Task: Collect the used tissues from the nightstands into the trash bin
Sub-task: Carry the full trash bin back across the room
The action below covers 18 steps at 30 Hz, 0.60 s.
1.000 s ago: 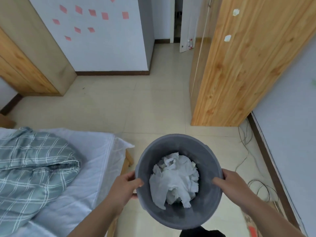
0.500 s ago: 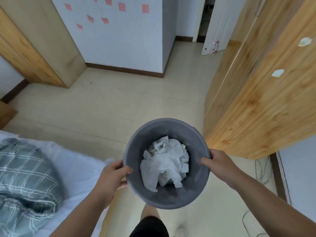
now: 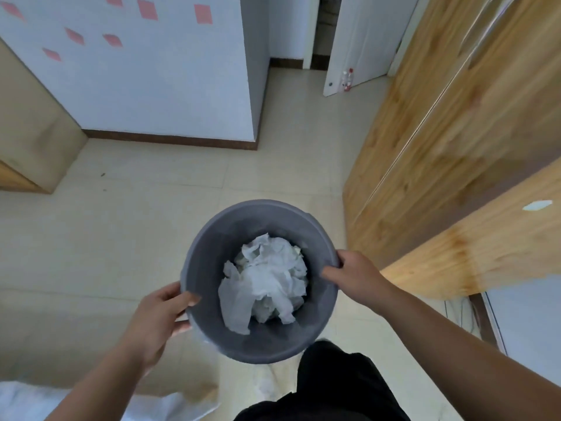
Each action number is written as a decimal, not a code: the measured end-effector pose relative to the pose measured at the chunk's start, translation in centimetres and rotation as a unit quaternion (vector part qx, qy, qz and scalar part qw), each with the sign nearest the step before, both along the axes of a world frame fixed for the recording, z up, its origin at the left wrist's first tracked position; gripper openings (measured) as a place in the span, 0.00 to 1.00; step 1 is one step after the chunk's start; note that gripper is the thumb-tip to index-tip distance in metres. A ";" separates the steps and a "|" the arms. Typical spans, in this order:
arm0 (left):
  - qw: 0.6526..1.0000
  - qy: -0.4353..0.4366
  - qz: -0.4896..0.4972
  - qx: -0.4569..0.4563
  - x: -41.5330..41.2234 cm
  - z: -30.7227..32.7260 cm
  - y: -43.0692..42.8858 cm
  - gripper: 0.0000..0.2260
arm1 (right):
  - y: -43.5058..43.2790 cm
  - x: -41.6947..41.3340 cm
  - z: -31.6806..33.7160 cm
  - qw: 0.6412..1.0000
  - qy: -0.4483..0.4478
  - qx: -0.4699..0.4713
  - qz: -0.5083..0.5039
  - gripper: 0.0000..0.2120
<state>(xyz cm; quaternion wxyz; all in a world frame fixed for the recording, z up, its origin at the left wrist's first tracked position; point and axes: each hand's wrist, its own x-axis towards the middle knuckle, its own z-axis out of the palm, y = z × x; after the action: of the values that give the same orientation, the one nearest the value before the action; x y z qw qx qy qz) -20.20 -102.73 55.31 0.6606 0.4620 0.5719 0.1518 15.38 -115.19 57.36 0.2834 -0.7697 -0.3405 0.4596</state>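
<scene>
A round grey trash bin [image 3: 212, 238] hangs in the air in front of me, above the tiled floor. Crumpled white tissues [image 3: 267, 281] fill its bottom. My left hand [image 3: 161, 314] grips the bin's left rim, thumb inside and fingers curled round the outside. On the opposite side my right hand [image 3: 353, 273] grips the rim the same way. No nightstand is in view.
A tall wooden wardrobe [image 3: 455, 147] stands close on the right. A white bed corner [image 3: 36, 399] shows at the bottom left. Cream floor tiles [image 3: 121, 223] stretch ahead to a white wall with pink squares [image 3: 145, 56] and an open white door [image 3: 358, 41]. Cables [image 3: 461, 314] lie at the right wall.
The view has moved forward past the bed, and the plaid blanket has left the frame. The wardrobe is closer on the right. Both hands keep the same grip on the bin.
</scene>
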 end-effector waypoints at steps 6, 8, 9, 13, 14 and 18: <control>1.000 0.023 0.011 0.005 5.7 -1.1 11.1 0.13 | 11.9 6.0 -3.1 1.000 0.013 -0.014 0.010 0.13; 0.999 0.038 0.008 0.001 7.6 -1.2 14.8 0.12 | 16.1 7.9 -4.2 0.999 0.022 -0.021 0.017 0.13; 0.999 0.047 0.006 0.001 8.6 -1.2 16.6 0.12 | 18.2 9.0 -4.6 0.999 0.028 -0.024 0.024 0.14; 0.998 0.055 0.018 0.019 11.8 0.7 24.7 0.12 | 27.9 12.3 -3.7 0.998 0.032 -0.018 0.052 0.13; 0.998 0.052 0.029 0.023 12.6 1.1 26.5 0.12 | 30.4 13.2 -3.1 0.998 0.028 -0.011 0.057 0.13; 0.996 0.017 0.077 0.037 14.7 1.3 33.1 0.13 | 39.7 16.2 -1.2 0.997 0.012 0.011 0.078 0.10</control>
<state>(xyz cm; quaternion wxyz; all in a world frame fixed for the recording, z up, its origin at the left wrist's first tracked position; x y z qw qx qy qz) -5.48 -69.63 56.61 0.6197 0.4433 0.6107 0.2155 31.56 -75.44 56.19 0.2591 -0.7319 -0.4016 0.4857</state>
